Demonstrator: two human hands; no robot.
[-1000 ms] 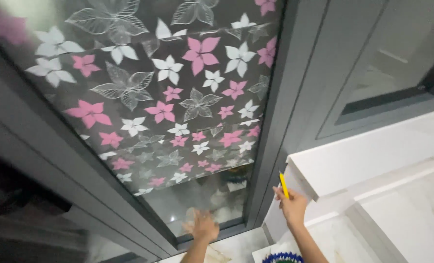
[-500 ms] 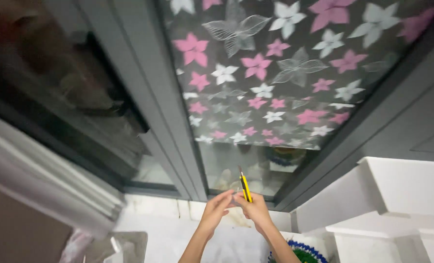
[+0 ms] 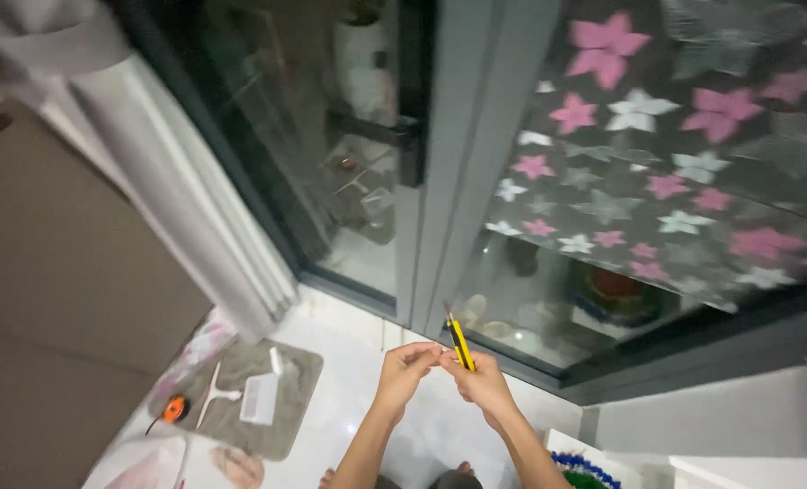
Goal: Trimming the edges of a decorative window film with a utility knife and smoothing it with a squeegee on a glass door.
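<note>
My right hand (image 3: 480, 382) holds a yellow and black utility knife (image 3: 459, 340) upright, blade end up. My left hand (image 3: 405, 367) meets it from the left, with the fingertips touching the knife near its middle. Both hands are low in front of a dark-framed glass door (image 3: 440, 181). The right pane carries a patterned film (image 3: 675, 154) of pink, white and grey flowers, and its lowest strip is bare glass.
On the white floor at lower left lies a grey cloth (image 3: 249, 412) with a white squeegee (image 3: 211, 398), a small white scraper (image 3: 260, 398) and an orange tape measure (image 3: 175, 408). A white curtain (image 3: 177, 208) hangs at left. A white ledge (image 3: 739, 426) is at right.
The view has swung left and down along the door. My left hand came off the glass and joined the right hand on the knife in front of me.
</note>
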